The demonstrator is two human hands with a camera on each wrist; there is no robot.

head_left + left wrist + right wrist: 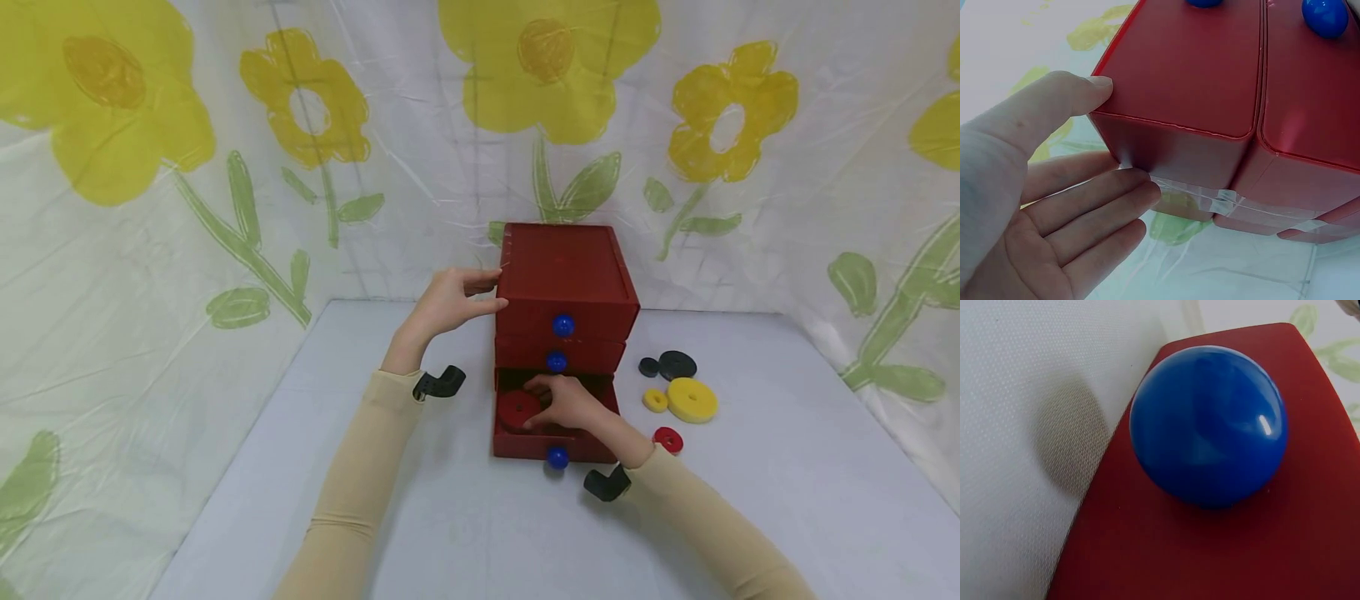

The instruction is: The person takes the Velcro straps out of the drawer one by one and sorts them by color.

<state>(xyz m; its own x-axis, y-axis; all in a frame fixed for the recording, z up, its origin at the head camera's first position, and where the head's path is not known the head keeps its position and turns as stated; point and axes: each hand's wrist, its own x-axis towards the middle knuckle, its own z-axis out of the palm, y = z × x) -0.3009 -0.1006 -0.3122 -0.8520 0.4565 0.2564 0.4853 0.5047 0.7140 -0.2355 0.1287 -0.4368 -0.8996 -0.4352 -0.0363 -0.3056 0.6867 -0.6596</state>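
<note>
A red chest of three drawers point(566, 262) with round blue knobs stands upright on the table. Its bottom drawer point(517, 447) is pulled out, and a large red disc point(510, 408) with a small centre hole lies at its left side. My right hand point(567, 402) reaches into this drawer, thumb and fingers curved about the disc's right edge. The right wrist view is filled by the drawer's blue knob point(1210, 428), that hand out of sight. My left hand point(453, 300) touches the chest's upper left corner, thumb point(1094, 90) on the front face and fingers extended along the side.
Right of the chest lie a large black disc point(677, 366), a small black disc point(648, 367), a large yellow disc point(692, 400), a small yellow ring point(655, 400) and a small red ring point(667, 440). A flower-printed curtain point(420, 167) hangs behind the table point(480, 533).
</note>
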